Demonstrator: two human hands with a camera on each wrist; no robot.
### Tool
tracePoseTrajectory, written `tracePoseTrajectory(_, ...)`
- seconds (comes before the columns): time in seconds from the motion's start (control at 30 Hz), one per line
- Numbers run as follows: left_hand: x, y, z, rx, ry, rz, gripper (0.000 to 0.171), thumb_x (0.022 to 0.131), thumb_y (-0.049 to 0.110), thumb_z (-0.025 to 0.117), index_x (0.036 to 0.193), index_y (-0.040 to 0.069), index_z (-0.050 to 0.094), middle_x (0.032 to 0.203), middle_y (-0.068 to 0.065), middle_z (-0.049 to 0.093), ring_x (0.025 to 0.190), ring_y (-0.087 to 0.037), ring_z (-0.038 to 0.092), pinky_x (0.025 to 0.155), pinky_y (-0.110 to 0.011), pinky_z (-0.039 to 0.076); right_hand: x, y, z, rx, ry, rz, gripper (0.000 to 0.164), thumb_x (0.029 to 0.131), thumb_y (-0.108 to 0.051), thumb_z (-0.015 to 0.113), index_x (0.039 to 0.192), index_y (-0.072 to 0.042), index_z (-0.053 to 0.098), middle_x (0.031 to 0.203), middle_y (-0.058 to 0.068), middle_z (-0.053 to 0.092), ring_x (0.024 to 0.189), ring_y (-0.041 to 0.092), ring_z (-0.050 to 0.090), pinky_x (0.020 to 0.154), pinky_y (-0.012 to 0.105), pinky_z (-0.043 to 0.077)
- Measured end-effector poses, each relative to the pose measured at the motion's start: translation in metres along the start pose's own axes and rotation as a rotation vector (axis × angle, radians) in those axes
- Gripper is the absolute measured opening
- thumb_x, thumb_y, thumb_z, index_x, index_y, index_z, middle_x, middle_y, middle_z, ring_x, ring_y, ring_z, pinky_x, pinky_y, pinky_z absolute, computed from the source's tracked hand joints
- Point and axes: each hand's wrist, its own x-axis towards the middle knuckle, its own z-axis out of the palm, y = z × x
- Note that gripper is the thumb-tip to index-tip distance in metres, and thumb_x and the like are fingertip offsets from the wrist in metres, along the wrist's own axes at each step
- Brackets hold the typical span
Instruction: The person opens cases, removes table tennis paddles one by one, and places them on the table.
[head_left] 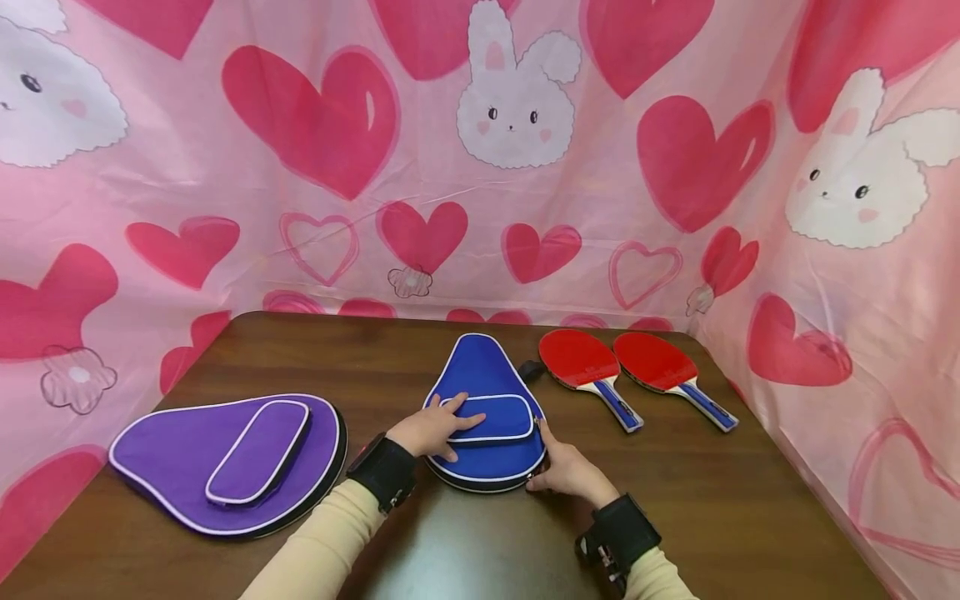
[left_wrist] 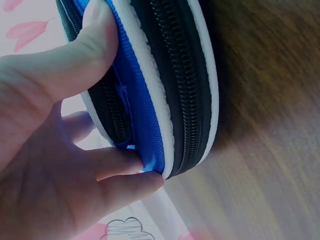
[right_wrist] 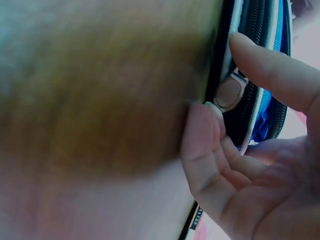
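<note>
A blue table tennis bat case [head_left: 480, 367] with white piping lies flat on the table, narrow end away from me. My left hand [head_left: 435, 429] rests on it with spread fingers across its front pocket [head_left: 498, 419]. In the left wrist view, the thumb and fingertips press on the case's face beside the black zip [left_wrist: 180, 75]. My right hand [head_left: 566, 471] is at the case's right edge. In the right wrist view, its curled fingers pinch at a round zipper pull [right_wrist: 230, 94] on the side zip; part of the grip is hidden.
A purple bat case [head_left: 172, 450] lies on the left of the brown table [head_left: 720, 517]. Two red bats, the nearer one [head_left: 577, 358] and the farther-right one [head_left: 652, 360], lie at the back right. A dark strap [head_left: 532, 371] sticks out beside the blue case. Patterned cloth surrounds the table.
</note>
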Motion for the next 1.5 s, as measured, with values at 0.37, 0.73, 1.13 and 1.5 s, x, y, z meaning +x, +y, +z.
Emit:
tracePoseTrajectory(0.37, -0.001, 0.000, 0.000, -0.015, -0.003, -0.006, 0.070, 0.081, 0.018, 0.077, 0.145, 0.020, 0.048, 0.156, -0.019, 0.026, 0.136, -0.057, 0.020, 0.097, -0.062, 0.038, 0.005, -0.002, 0.003, -0.121, 0.132, -0.046, 0.078, 0.076, 0.008, 0.073, 0.144, 0.008, 0.036, 0.078, 0.013, 0.056, 0.070, 0.024, 0.052, 0.061, 0.033, 0.045)
tracePoseTrajectory(0.73, -0.004, 0.002, 0.001, -0.025, 0.002, -0.013, 0.068, 0.081, 0.017, 0.076, 0.144, 0.019, 0.050, 0.155, -0.018, 0.027, 0.136, -0.056, 0.020, 0.097, -0.061, 0.039, -0.006, 0.002, 0.009, -0.022, 0.225, -0.031, 0.048, 0.073, 0.009, 0.076, 0.108, 0.005, 0.044, 0.070, 0.007, 0.050, 0.062, 0.019, 0.048, 0.056, 0.030, 0.042)
tracePoseTrajectory(1.13, -0.002, 0.003, -0.002, 0.005, -0.004, -0.015, 0.069, 0.081, 0.019, 0.076, 0.145, 0.020, 0.049, 0.155, -0.018, 0.027, 0.136, -0.056, 0.021, 0.098, -0.062, 0.037, -0.017, -0.006, 0.008, -0.181, 0.108, -0.107, 0.009, 0.086, -0.003, 0.071, 0.077, -0.001, 0.070, 0.062, 0.000, 0.051, 0.059, 0.014, 0.045, 0.055, 0.026, 0.039)
tracePoseTrajectory(1.5, -0.003, 0.002, -0.003, 0.029, -0.012, -0.022, 0.069, 0.082, 0.021, 0.076, 0.145, 0.022, 0.049, 0.155, -0.017, 0.027, 0.136, -0.055, 0.022, 0.100, -0.061, 0.036, -0.021, -0.017, 0.018, -0.292, 0.104, -0.156, 0.014, 0.086, -0.003, 0.068, 0.072, -0.004, 0.069, 0.056, -0.003, 0.048, 0.051, 0.011, 0.043, 0.048, 0.024, 0.035)
